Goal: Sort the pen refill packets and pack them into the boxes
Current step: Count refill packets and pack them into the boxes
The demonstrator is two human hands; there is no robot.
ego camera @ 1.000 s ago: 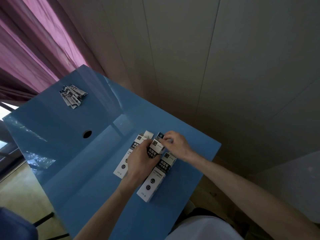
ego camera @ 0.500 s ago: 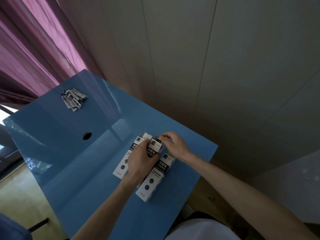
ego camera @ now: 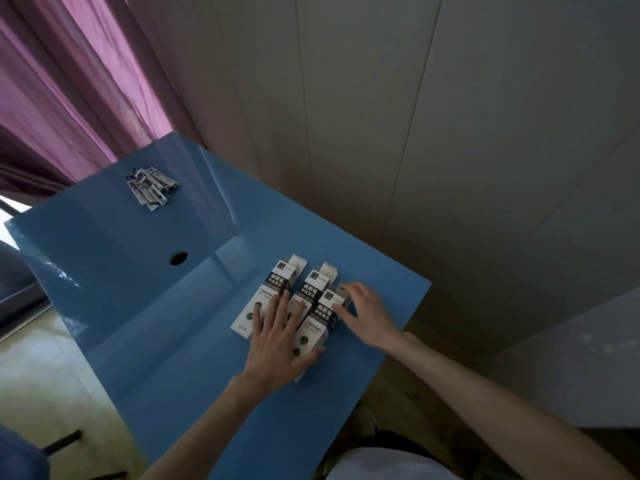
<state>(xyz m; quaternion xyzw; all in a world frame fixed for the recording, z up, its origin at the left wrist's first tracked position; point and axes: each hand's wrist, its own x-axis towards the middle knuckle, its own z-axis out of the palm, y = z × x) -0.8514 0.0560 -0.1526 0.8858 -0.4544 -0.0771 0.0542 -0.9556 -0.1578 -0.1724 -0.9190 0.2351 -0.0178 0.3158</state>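
The left hand (ego camera: 277, 336) lies flat with palm down and fingers straight and spread, forearm running down toward the lower left. The right hand (ego camera: 365, 315) is also palm down, fingers extended and slightly bent, its bare forearm stretching to the lower right.

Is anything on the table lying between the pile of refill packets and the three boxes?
Nothing visible does. Between the packets and the boxes there is only bare blue table with a small round hole.

Head camera looks steeply down, tilted, at the blue table (ego camera: 166, 327) from close above.
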